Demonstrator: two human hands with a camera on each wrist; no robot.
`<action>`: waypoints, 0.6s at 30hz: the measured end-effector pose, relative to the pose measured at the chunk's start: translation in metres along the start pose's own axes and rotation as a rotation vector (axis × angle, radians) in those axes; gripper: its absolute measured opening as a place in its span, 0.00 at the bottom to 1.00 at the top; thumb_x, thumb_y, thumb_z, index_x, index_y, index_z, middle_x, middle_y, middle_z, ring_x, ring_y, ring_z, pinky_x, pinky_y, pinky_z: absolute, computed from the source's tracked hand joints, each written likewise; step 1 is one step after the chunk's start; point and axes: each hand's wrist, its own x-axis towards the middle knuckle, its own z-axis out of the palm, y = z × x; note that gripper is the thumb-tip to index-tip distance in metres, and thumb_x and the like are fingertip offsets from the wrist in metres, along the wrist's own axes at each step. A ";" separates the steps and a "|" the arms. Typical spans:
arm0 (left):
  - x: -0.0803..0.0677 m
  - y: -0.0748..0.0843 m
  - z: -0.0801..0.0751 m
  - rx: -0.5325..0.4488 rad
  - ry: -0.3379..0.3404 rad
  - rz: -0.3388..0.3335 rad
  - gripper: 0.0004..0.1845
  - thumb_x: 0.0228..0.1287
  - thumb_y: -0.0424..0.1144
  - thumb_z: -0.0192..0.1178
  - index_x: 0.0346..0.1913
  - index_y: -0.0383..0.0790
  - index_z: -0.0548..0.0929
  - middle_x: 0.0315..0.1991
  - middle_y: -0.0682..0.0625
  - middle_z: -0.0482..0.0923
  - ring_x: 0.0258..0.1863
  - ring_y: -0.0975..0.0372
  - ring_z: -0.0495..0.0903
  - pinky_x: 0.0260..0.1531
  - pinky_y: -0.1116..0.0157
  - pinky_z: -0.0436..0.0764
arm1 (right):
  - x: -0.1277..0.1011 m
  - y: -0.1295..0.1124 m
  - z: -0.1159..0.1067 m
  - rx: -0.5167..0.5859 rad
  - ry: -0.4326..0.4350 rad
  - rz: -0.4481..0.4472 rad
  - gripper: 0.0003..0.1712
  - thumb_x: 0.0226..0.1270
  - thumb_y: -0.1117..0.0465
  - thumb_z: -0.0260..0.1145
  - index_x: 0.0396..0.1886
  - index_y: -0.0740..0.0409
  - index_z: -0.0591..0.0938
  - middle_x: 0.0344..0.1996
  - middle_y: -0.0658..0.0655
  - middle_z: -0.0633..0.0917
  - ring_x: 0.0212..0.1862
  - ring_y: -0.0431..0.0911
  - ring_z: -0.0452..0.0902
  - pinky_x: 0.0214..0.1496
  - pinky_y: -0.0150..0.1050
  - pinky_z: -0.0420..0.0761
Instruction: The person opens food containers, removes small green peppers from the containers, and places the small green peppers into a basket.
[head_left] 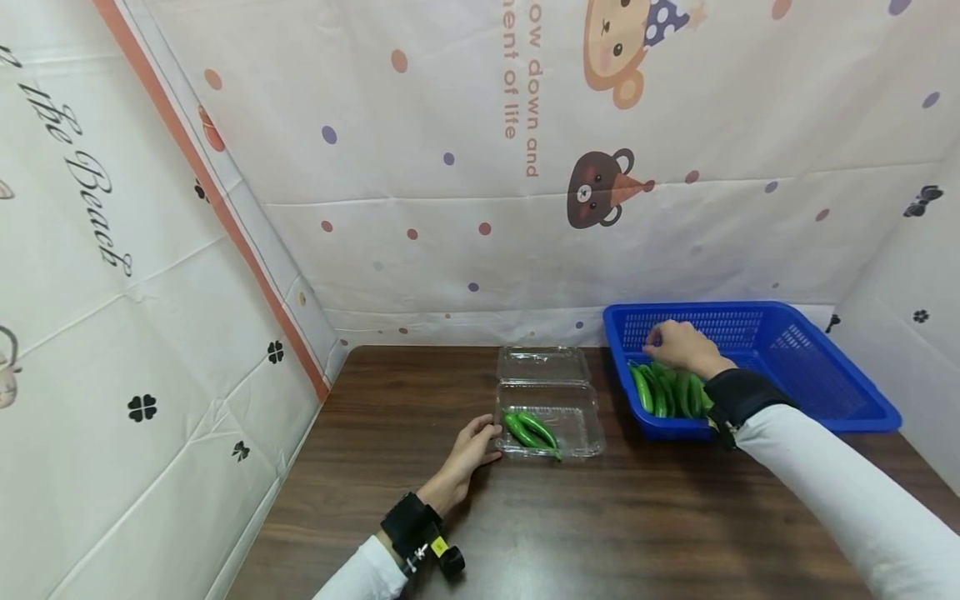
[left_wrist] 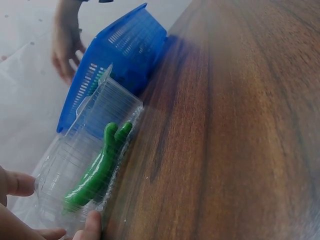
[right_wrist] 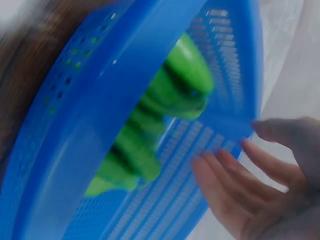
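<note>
The clear clamshell box [head_left: 551, 408], with green peppers [head_left: 531, 431] inside, is touched by the left hand [head_left: 468, 450], fingers relaxed. The right hand [head_left: 678, 346] is held with straight, empty fingers just above the peppers in the blue basket [head_left: 825, 383].

The head view looks forward and down from above the wooden table [head_left: 525, 517], taking in both arms and the patterned backdrop beyond. The left wrist camera sits low, almost skimming the tabletop, looking along it past the clear clamshell box [left_wrist: 85, 165] toward the blue basket [left_wrist: 120, 60]. The right wrist camera is very close, tilted and blurred, right against that basket's rim [right_wrist: 125, 100]. All three views share the basket; head and left wrist views also share the box.
</note>
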 end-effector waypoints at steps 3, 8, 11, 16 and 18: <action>0.000 0.000 -0.001 -0.008 0.001 0.001 0.34 0.75 0.42 0.53 0.77 0.29 0.61 0.77 0.32 0.59 0.75 0.40 0.64 0.62 0.54 0.85 | 0.006 -0.016 0.006 -0.054 0.170 -0.050 0.23 0.75 0.58 0.61 0.59 0.73 0.79 0.52 0.77 0.82 0.40 0.61 0.85 0.32 0.51 0.86; 0.001 -0.001 0.000 -0.005 0.003 0.011 0.33 0.74 0.41 0.53 0.76 0.28 0.62 0.76 0.31 0.60 0.74 0.40 0.65 0.61 0.54 0.85 | 0.012 -0.048 0.020 -0.019 0.341 -0.127 0.23 0.74 0.60 0.63 0.63 0.68 0.78 0.61 0.78 0.75 0.50 0.68 0.80 0.39 0.59 0.84; 0.001 -0.002 0.000 -0.004 0.008 0.010 0.33 0.74 0.41 0.54 0.76 0.28 0.62 0.75 0.31 0.61 0.73 0.40 0.66 0.61 0.55 0.85 | 0.015 -0.067 0.031 0.018 0.404 -0.196 0.22 0.72 0.63 0.63 0.63 0.65 0.79 0.60 0.75 0.76 0.45 0.64 0.80 0.35 0.54 0.83; 0.000 -0.003 0.000 -0.004 0.006 0.010 0.33 0.75 0.42 0.54 0.76 0.30 0.63 0.75 0.32 0.62 0.73 0.41 0.67 0.61 0.55 0.85 | 0.012 -0.095 0.063 0.069 0.418 -0.290 0.21 0.68 0.66 0.66 0.60 0.63 0.81 0.58 0.69 0.80 0.46 0.58 0.83 0.40 0.51 0.89; -0.001 -0.004 -0.001 -0.003 0.005 0.013 0.33 0.75 0.42 0.54 0.76 0.30 0.62 0.75 0.32 0.62 0.73 0.41 0.67 0.61 0.55 0.85 | 0.008 -0.105 0.083 0.078 0.380 -0.310 0.21 0.67 0.65 0.69 0.59 0.62 0.82 0.57 0.68 0.81 0.45 0.56 0.83 0.40 0.48 0.90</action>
